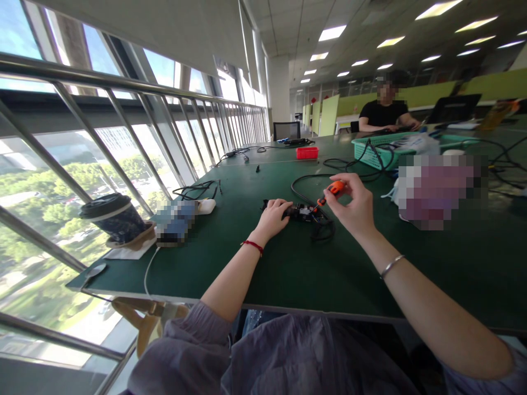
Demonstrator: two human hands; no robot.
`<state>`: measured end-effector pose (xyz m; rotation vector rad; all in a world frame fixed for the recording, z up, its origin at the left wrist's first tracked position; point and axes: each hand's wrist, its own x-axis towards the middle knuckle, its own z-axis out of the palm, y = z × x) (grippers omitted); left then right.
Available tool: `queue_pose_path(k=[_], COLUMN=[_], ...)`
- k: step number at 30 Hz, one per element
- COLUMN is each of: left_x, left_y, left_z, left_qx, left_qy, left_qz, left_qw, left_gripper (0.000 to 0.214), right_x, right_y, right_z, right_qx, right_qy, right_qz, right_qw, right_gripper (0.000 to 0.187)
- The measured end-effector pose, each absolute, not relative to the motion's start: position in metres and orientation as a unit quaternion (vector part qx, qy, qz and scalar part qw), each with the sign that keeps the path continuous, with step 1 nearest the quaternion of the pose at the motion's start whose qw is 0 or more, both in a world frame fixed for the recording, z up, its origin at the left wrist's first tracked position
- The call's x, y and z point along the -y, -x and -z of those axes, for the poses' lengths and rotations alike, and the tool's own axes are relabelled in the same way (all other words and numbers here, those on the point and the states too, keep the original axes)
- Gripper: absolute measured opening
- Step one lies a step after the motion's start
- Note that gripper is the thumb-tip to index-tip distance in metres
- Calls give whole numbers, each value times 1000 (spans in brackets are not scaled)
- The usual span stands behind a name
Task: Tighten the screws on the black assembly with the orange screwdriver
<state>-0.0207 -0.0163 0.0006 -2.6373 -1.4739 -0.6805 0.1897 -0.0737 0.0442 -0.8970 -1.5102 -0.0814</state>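
Observation:
A small black electronic device [303,212] lies on the dark green table [247,252] in front of me. My left hand [274,215] presses down on its left end, fingers curled over it. My right hand [352,204] is closed around an orange-handled screwdriver [331,190], whose tip points down at the device. A black cable [319,184] loops from the device toward the back of the table.
At the left edge stand a paper coffee cup [113,217] and a white charger [206,206] with a cord. Farther back are a red box [307,153], a teal basket [381,152] and loose cables [197,190]. Another person [385,112] sits at the far end. A railing and windows run along the left.

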Motion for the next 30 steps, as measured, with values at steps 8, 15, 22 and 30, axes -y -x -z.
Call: queue_pose_path(k=[8,15,22,30], left_x=[16,15,16,17], left_y=[20,20,21,20], left_z=[0,0,0,-1], left_qx=[476,476,476,475], left_qy=[852,851,851,851], left_qz=[218,219,219,222], left_qw=[21,23,25,17], left_gripper=[48,48,48,48], right_x=[75,72,75,72], right_y=[-191,-191,-192,-190], right_z=[-44,-42,-43,-42], right_qx=[648,658,650,659], right_qy=[431,389,431,387], right_qz=[37,36,40,34], right_qw=[627,644,624,644], right_gripper=[13,28,16,29])
